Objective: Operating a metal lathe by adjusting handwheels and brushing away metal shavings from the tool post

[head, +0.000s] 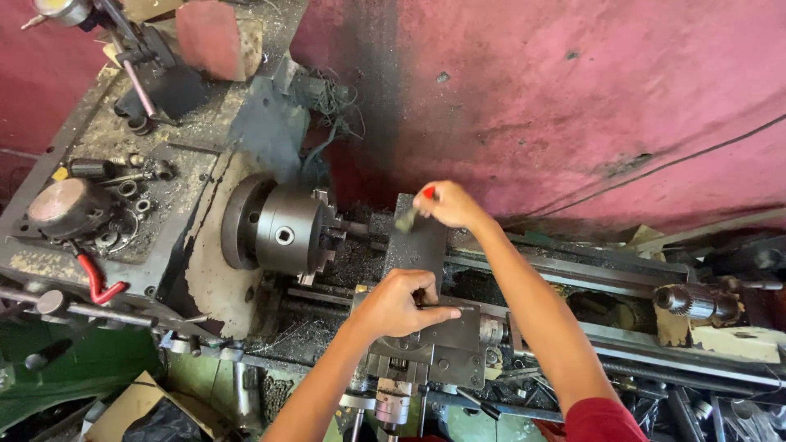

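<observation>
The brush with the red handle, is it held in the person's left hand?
No, the brush is in the right hand, while the left hand rests on the grey metal block below.

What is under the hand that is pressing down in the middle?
Under the left hand lies the flat grey metal slide of the lathe, index finger stretched along it. Handles poke out below. Whatever sits beneath the palm is covered, so it cannot be seen.

A small yellow label (60,173) sits on the lathe headstock (123,147).
</observation>
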